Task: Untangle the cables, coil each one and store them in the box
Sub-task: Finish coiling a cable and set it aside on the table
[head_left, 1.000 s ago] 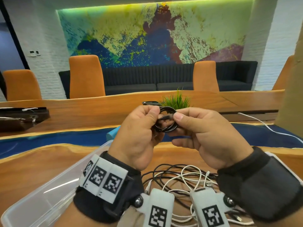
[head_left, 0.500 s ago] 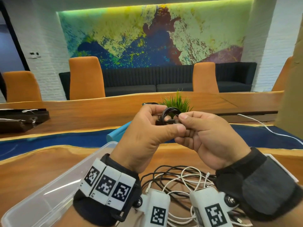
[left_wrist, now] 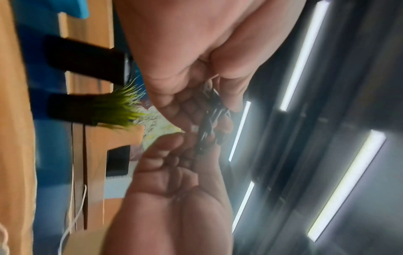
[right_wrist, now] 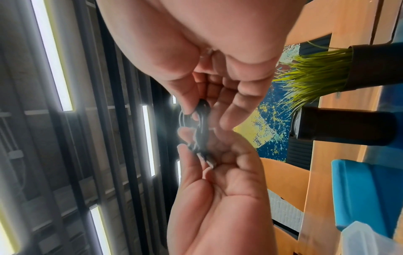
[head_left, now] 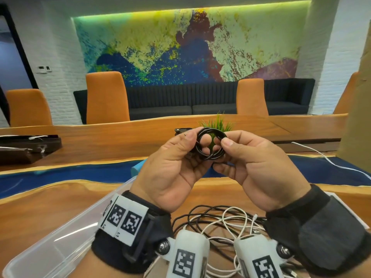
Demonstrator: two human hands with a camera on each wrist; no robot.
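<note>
We hold the coiled black cable (head_left: 210, 145) up over the table's near edge, left hand (head_left: 172, 167) and right hand (head_left: 259, 167) both pinching its rim. Tangled cables (head_left: 218, 221) lie below; clear box (head_left: 60, 243) near left.

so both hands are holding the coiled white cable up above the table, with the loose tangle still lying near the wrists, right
Not quite: the coiled cable is black, not white, as the head view shows. The rest holds: the left hand and right hand both pinch it above the table, and the loose tangle of black and white cables lies near the wrists.
</note>
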